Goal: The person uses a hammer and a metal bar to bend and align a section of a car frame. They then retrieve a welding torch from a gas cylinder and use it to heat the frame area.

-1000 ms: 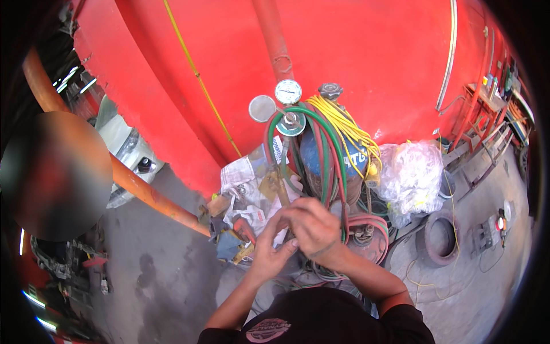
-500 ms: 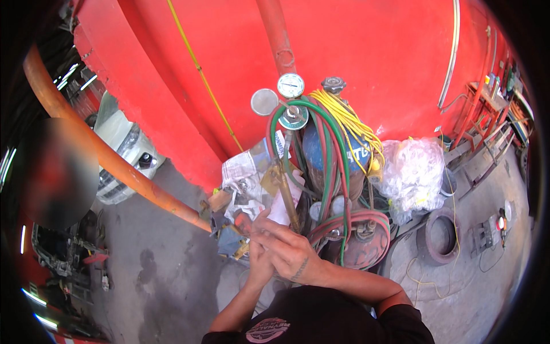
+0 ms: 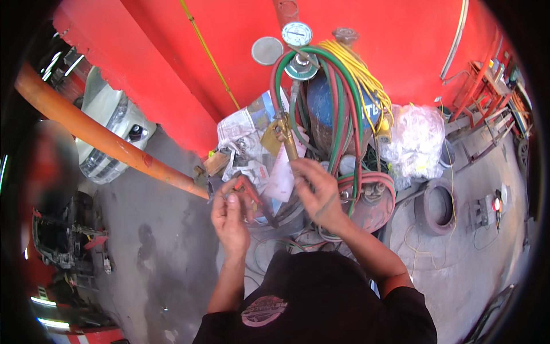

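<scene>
My left hand [image 3: 231, 221] is closed on a red-handled tool [image 3: 246, 189], its thumb pointing up. A dark narrow part of that tool slants down to the right; blur hides its exact kind. My right hand [image 3: 322, 196] has its fingers bent over the lower end of a brass gas torch [image 3: 291, 146], covering that end. The torch hangs from red and green hoses [image 3: 356, 123] looped over a pressure regulator [image 3: 301, 64]. Below the torch, between my hands, lies a pinkish paper sheet [image 3: 279, 182].
A blue gas cylinder [image 3: 323, 109] with a yellow cable coil [image 3: 358, 74] stands before a red wall [image 3: 229, 34]. Crumpled clear plastic [image 3: 413, 140], a tire [image 3: 436, 207] and a grinder [image 3: 497, 205] are on the right. An orange pipe [image 3: 114, 140] slants across the left.
My hands, together before, have come apart. The right one has moved right onto the brass torch; the left has moved left with the red-handled tool. The view has shifted too.
</scene>
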Action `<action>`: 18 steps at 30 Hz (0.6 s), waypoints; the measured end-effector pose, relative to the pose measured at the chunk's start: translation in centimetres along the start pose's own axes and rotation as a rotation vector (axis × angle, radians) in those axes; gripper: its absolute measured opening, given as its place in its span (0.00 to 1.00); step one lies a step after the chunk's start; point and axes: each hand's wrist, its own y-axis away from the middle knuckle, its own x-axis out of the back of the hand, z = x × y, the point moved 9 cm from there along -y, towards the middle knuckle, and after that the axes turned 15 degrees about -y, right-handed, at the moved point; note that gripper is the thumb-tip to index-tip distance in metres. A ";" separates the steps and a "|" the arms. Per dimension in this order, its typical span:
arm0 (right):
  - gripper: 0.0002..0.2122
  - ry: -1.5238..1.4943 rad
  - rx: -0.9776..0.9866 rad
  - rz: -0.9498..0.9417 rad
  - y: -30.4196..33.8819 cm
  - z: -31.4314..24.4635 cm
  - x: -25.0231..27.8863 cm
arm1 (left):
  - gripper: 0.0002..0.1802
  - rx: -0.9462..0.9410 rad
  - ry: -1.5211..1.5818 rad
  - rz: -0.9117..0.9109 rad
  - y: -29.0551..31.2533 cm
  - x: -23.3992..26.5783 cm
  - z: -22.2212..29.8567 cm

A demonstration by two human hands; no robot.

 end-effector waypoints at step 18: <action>0.22 0.196 -0.106 0.400 -2.7 7.1 -4.4 | 0.16 0.034 0.121 0.015 -5.4 15.8 -2.1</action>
